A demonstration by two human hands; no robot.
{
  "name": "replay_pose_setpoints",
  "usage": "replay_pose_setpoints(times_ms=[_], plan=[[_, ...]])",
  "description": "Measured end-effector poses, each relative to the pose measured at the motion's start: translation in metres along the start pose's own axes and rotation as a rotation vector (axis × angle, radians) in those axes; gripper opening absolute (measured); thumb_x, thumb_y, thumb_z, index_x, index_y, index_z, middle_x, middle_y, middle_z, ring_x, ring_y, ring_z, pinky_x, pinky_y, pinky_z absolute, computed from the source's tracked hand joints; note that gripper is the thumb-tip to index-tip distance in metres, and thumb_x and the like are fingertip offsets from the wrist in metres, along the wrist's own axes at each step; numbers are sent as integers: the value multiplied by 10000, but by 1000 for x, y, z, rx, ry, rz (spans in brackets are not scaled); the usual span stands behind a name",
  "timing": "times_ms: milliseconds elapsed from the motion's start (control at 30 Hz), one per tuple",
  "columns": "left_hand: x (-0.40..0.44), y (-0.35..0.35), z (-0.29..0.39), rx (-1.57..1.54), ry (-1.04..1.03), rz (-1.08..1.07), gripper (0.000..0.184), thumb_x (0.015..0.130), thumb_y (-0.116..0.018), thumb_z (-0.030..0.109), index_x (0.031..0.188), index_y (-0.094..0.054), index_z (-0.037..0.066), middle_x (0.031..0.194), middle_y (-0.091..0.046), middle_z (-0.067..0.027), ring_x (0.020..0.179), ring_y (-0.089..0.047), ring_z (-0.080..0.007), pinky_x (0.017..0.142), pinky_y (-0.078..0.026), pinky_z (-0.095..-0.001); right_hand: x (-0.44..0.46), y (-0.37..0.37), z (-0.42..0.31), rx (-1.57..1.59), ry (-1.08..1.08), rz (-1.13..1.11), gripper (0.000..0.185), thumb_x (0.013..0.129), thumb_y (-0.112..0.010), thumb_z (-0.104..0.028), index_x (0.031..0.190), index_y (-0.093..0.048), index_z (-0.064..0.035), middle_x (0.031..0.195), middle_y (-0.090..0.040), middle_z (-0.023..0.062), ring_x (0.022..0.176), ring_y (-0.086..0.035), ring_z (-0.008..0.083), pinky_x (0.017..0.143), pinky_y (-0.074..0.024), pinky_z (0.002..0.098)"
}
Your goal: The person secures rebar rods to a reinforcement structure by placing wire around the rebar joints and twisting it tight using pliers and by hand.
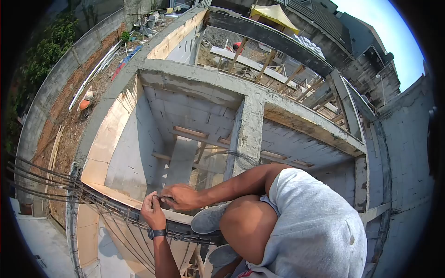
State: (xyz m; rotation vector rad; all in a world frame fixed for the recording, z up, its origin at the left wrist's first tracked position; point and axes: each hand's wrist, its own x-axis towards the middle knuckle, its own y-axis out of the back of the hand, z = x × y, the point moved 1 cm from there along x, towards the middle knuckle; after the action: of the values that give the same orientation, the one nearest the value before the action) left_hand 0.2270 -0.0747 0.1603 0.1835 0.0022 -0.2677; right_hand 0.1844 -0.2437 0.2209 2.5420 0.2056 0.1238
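My left hand (152,208), with a dark watch (156,232) on its wrist, is raised above the wooden form board (121,196) along the beam edge. Its fingertips are pinched together close to my right hand (180,196), which is also closed. Something small and dark shows between the two hands, too small to name. Just below them runs a bundle of steel rebar (185,230). My grey shoe (206,219) rests on the beam to the right of the hands.
Concrete beams (250,125) frame deep openings beyond my hands. Rebar ends (39,178) stick out at the left. A person in red (238,47) is farther off, below a yellow canopy (276,17). An orange object (84,104) lies on the soil at left.
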Motion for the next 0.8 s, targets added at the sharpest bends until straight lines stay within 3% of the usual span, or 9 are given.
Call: replay_pose_setpoints(times_ms=[233,267,367,500,800], plan=[[-21,9,-10,-331,307,120,197,1000,-514,92,1082,-634,-41,921,-662,-92,758,-674,-153,661,-597,-285,1,-22,-6,6,85,-62,233,882,-563,-100,1086,-628,-10,981,-640,187,944,-623,398,797,-511,475],[-25,9,-15,-344,331,176,210,994,-525,104,1105,-652,-21,803,-611,-23,646,-565,-77,572,-501,-223,1,-25,-8,-5,75,-76,246,884,-559,-101,1105,-626,-15,990,-642,185,948,-624,395,803,-511,475],[-36,16,-11,-497,395,212,207,1001,-526,121,1108,-642,-12,847,-631,-36,671,-596,-96,592,-520,-239,1,-36,-13,-20,60,-102,282,891,-550,-103,1153,-622,-28,1024,-649,179,963,-628,389,821,-510,471],[-47,30,-17,-503,398,152,247,986,-575,166,1122,-602,-39,963,-665,-116,810,-692,-202,707,-596,-328,5,-45,0,136,15,-158,297,903,-545,-116,1178,-628,-41,1080,-659,177,999,-629,387,850,-504,456],[-62,34,-18,-569,361,200,174,963,-580,91,1097,-601,-18,969,-651,-98,842,-667,-173,750,-584,-314,3,-61,2,159,2,-201,280,925,-566,-138,1180,-634,-45,1080,-661,188,1002,-620,398,857,-500,442]])
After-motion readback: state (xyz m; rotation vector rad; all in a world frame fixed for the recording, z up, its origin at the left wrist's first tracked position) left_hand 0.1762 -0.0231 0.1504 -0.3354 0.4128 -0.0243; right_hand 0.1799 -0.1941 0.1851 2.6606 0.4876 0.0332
